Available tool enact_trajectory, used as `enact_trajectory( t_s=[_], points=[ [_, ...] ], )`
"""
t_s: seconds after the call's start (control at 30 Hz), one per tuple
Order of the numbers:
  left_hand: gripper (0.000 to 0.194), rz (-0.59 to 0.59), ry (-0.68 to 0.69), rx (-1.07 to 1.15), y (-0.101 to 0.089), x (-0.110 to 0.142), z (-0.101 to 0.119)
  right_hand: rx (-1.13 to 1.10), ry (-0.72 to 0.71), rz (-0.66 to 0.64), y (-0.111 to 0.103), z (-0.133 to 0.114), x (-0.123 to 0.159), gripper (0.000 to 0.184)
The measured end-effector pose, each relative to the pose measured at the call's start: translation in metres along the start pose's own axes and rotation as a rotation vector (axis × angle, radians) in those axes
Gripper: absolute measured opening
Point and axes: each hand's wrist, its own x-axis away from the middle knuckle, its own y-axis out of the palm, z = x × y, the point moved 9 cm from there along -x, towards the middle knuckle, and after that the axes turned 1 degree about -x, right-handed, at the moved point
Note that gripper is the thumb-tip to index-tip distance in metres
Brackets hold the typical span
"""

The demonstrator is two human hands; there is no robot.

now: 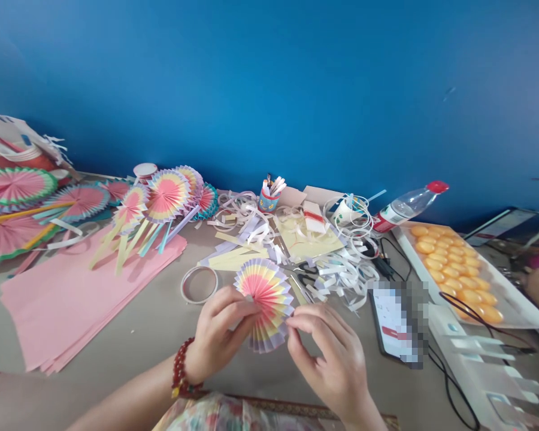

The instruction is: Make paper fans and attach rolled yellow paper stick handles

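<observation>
Two-handed, holds a pleated paper rosette [269, 287], pink at the middle with yellow and lilac bands, over the grey table [153, 341]. Pinches near its centre with the left hand [222, 328], thumb and fingers closed on the paper; grips its right edge between thumb and forefinger of the right hand [330, 350], tips together. Just left, a tape roll [182, 285]; farther left, pink sheets [76, 299] partly under other pleated fans [167, 194]. Behind, scissors [306, 274] and curled white strips [348, 272]. To the right, a phone [393, 323] and a tray [516, 308] of orange-yellow pieces [451, 272].
</observation>
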Motion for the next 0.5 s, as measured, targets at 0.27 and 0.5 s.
enact_trajectory(
  t_s=[0.27, 0.5],
  points=[
    [0.022, -0.138, 0.113, -0.136, 0.016, 0.002, 0.012, 0.019, -0.014, -0.093, 0.010, -0.003, 0.006, 0.019],
    [0.025, -0.163, 0.232, -0.184, 0.018, 0.004, 0.020, 0.006, -0.039, -0.103, 0.011, -0.004, 0.008, 0.019]
  ],
)
